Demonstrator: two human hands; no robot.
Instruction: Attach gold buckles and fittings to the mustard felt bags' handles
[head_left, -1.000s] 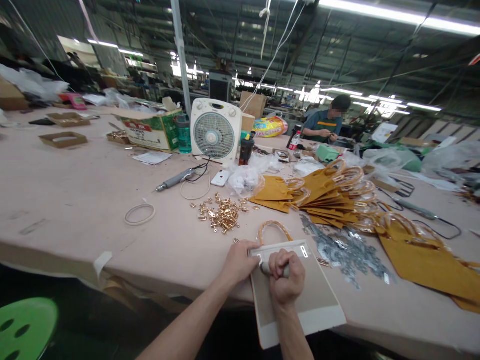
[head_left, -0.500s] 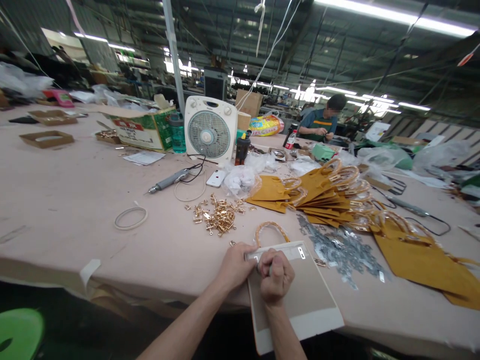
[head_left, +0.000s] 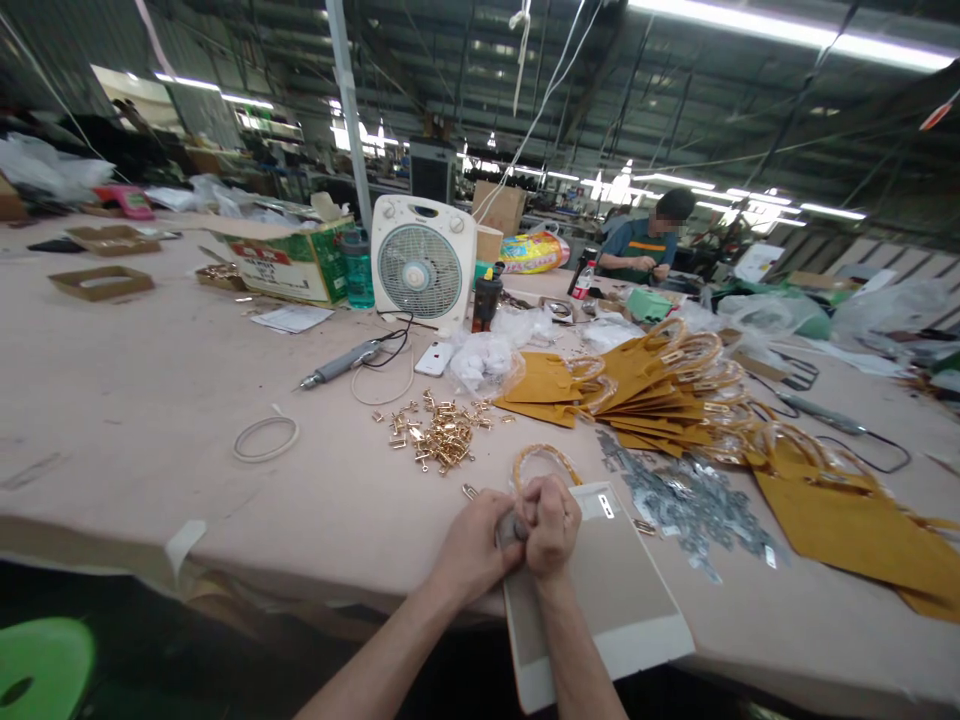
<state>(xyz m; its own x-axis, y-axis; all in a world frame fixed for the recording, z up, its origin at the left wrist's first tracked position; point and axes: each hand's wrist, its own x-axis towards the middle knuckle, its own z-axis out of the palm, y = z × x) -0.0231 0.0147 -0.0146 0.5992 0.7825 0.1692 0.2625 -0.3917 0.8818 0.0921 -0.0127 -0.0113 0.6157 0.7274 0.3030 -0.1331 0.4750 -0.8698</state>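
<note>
A bag panel (head_left: 622, 580), grey-beige with pale edges, lies before me over the table's front edge, tilted a little. A wrapped tan handle (head_left: 544, 452) arches from its top edge. My left hand (head_left: 474, 545) is closed on the panel's top left corner, thumb in front. Against it, my right hand (head_left: 553, 525) makes a fist. A small grey rounded thing shows between the two hands; what it is, I cannot make out. At the panel's upper right sits a small white slotted plate (head_left: 606, 506). A gold clasp piece (head_left: 470, 491) lies just beyond my left hand.
Gold hardware pieces (head_left: 444, 436) are heaped ahead, and grey metal plates (head_left: 686, 505) at right. Mustard bags (head_left: 645, 385) lie stacked behind them. An electric screwdriver (head_left: 341, 364), a phone (head_left: 433, 358) and a fan (head_left: 421, 265) stand farther back. A person (head_left: 645, 245) works across the table.
My right hand has shifted slightly up and left, closer against my left hand. The grey thing between them shows more now, and the slot at the panel's left corner is covered.
</note>
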